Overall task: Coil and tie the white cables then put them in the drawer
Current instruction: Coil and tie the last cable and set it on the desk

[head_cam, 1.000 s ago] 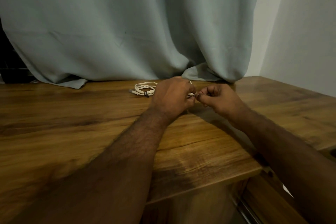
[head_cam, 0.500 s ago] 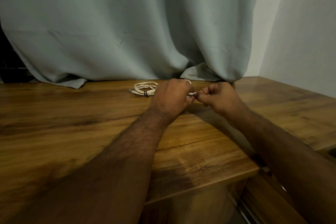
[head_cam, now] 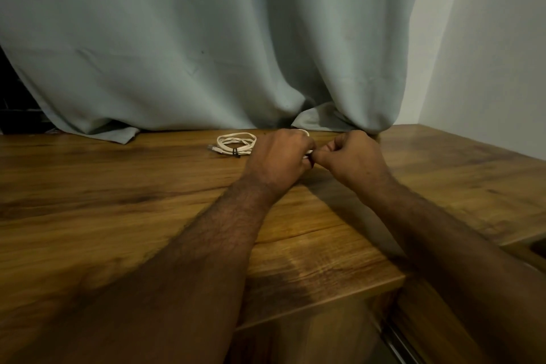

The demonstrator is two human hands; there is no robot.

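Pale grey-green curtain (head_cam: 206,38) across the far side, hem folds spilling onto a wooden table (head_cam: 88,201), and a plain white wall (head_cam: 487,53) closing off the right. Out on the table, toward the far edge and just left of the hands, lies a coiled white cable (head_cam: 235,145), looped flat and cinched with a small dark tie (head_cam: 235,152) on its near side, a connector end poking out to the left.

Both bare forearms reach in from the near edge and meet at the middle far part of the table. The left hand (head_cam: 280,161) has its back to the camera, fingers curled under. The right hand (head_cam: 351,156) sits just beside it, knuckles up, fingers (head_cam: 335,148) curled in tight, thumb tip pressed toward the left hand. Right in the spot where the two hands touch, a sliver of a second white cable (head_cam: 309,152) shows, pinched between them, and a thin pale arc peeks over the top of the left hand's knuckles. The rest of that cable is hidden behind the hands, so how far it is coiled cannot be told.

Down at the near right, below the table's edge, a metal rail (head_cam: 399,343) runs along a wooden panel.
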